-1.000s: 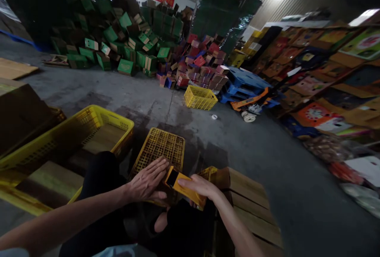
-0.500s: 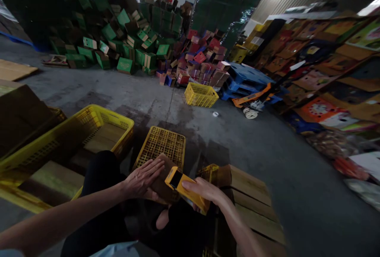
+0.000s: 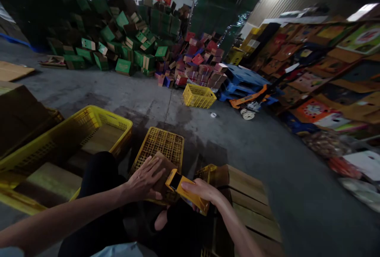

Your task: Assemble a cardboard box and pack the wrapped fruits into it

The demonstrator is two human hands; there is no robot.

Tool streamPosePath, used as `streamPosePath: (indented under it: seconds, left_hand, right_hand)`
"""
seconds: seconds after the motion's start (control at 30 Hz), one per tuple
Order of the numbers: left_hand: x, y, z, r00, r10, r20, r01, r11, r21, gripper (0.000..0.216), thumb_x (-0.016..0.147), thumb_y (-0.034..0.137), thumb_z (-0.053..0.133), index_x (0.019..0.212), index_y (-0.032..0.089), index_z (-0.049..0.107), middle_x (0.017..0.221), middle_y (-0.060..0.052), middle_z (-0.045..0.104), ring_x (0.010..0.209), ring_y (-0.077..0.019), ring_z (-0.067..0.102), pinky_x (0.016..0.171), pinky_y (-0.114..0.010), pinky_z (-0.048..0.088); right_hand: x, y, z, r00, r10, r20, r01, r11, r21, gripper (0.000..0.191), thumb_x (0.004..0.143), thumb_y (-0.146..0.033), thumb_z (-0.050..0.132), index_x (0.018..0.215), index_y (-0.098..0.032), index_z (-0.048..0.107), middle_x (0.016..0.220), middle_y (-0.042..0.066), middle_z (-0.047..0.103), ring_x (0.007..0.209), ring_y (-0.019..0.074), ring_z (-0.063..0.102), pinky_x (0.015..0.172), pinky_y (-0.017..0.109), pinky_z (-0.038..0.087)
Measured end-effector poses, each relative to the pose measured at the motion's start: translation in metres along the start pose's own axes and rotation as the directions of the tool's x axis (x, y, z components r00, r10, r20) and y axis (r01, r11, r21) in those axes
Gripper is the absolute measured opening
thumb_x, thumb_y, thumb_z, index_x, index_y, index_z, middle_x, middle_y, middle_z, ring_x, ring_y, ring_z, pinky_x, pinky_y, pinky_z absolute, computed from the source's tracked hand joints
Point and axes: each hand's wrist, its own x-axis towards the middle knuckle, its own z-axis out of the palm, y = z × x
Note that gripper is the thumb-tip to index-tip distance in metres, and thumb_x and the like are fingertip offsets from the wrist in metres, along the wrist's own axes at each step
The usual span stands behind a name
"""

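Observation:
A small brown cardboard box [image 3: 162, 166] rests tilted on a yellow plastic crate [image 3: 166, 140] with a grid-like surface, just in front of my knees. My left hand [image 3: 145, 179] lies on the box's left side, its fingers spread apart. In my right hand [image 3: 197, 190] is a yellow handheld tool [image 3: 190, 194] with a black panel at its front end. The fingers wrap round its body, and the tool's front is up against the box's right edge. Its underside is hidden, and I cannot make out its exact kind.
To the left stands a large yellow crate [image 3: 123, 124] with flat cartons inside. At my right, several cartons [image 3: 252, 197] stand in a row. Farther off are another yellow crate [image 3: 199, 96], an orange pallet jack [image 3: 249, 98], blue pallets [image 3: 240, 77] and heaped green boxes [image 3: 123, 66].
My left hand's fingers have spread wider on the box. The tool stays at the box's right edge, and the whole view has shifted slightly.

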Motion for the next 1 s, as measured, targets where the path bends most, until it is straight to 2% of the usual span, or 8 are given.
streamPosePath:
  seconds: [0.1,0.2,0.33,0.5,0.67,0.8,0.87,1.0]
  left_hand:
    - [0.005,0.010,0.006,0.997,0.082,0.008,-0.082,0.996,-0.039,0.103,0.085,0.074,0.054,0.158,0.008,0.026,0.162,-0.020,0.032,0.153,-0.0320,0.020,0.125,-0.049,0.015]
    - [0.007,0.012,0.010,0.992,0.123,0.004,-0.122,0.990,-0.066,0.110,0.083,0.081,0.049,0.161,0.010,0.018,0.164,-0.018,0.029,0.153,-0.0326,0.020,0.125,-0.047,0.015]
    - [0.006,0.007,0.010,0.993,0.120,-0.005,-0.120,0.988,-0.093,0.113,0.081,0.084,0.046,0.161,0.010,0.016,0.164,-0.019,0.027,0.152,-0.0348,0.021,0.124,-0.049,0.013]
    - [0.003,-0.004,0.003,0.996,0.083,0.018,-0.081,0.990,-0.112,0.114,0.079,0.084,0.050,0.162,0.013,0.016,0.164,-0.017,0.029,0.152,-0.0357,0.020,0.123,-0.050,0.015]
    - [0.005,-0.007,0.001,0.997,0.063,0.039,-0.058,0.992,-0.114,0.116,0.078,0.081,0.057,0.161,0.011,0.016,0.164,-0.019,0.027,0.152,-0.0376,0.020,0.123,-0.052,0.017]
    - [0.004,-0.004,0.006,0.997,0.076,0.019,-0.073,0.990,-0.124,0.116,0.079,0.083,0.052,0.161,0.011,0.014,0.164,-0.020,0.025,0.152,-0.0390,0.018,0.123,-0.053,0.015]
    - [0.002,-0.004,0.008,0.997,0.077,0.001,-0.076,0.989,-0.125,0.118,0.076,0.083,0.055,0.162,0.014,0.015,0.165,-0.019,0.023,0.152,-0.0403,0.018,0.122,-0.055,0.016]
    - [-0.002,-0.003,0.007,0.995,0.087,-0.040,-0.091,0.989,-0.116,0.112,0.070,0.080,0.067,0.160,0.028,0.025,0.168,-0.015,0.015,0.151,-0.0434,0.020,0.119,-0.060,0.022]
  right_hand:
    - [0.001,0.007,-0.002,1.000,-0.001,0.006,0.001,1.000,0.001,0.049,0.087,-0.065,0.055,0.083,-0.017,0.062,0.056,0.005,0.068,0.053,0.0221,0.070,0.057,0.031,0.059]
    - [0.002,0.011,-0.001,1.000,-0.005,0.015,0.005,1.000,0.016,0.048,0.087,-0.064,0.056,0.085,-0.017,0.063,0.057,0.004,0.069,0.052,0.0217,0.069,0.055,0.029,0.058]
    - [0.003,0.009,0.003,0.999,-0.026,0.041,0.024,0.999,0.042,0.050,0.089,-0.066,0.053,0.087,-0.017,0.064,0.059,0.004,0.071,0.055,0.0208,0.070,0.054,0.027,0.056]
    - [0.001,0.005,0.006,0.998,-0.050,0.033,0.049,0.998,0.028,0.051,0.090,-0.066,0.051,0.089,-0.017,0.064,0.060,0.004,0.070,0.055,0.0198,0.069,0.055,0.026,0.055]
    - [-0.010,0.019,-0.001,0.999,0.014,-0.044,-0.012,0.998,0.054,0.044,0.090,-0.061,0.054,0.084,-0.018,0.063,0.061,0.005,0.070,0.060,0.0207,0.071,0.058,0.025,0.055]
    - [-0.013,0.031,0.002,0.998,0.035,-0.048,-0.030,0.993,0.115,0.042,0.091,-0.059,0.054,0.083,-0.019,0.062,0.056,0.002,0.068,0.051,0.0181,0.067,0.053,0.024,0.053]
    - [-0.011,0.034,0.006,0.999,0.009,-0.045,-0.003,0.992,0.128,0.040,0.090,-0.058,0.055,0.086,-0.019,0.062,0.055,0.001,0.067,0.047,0.0171,0.065,0.049,0.023,0.052]
    - [-0.008,0.034,0.010,0.998,-0.051,-0.034,0.055,0.991,0.119,0.043,0.090,-0.060,0.055,0.087,-0.018,0.062,0.056,0.002,0.068,0.045,0.0168,0.064,0.046,0.023,0.051]
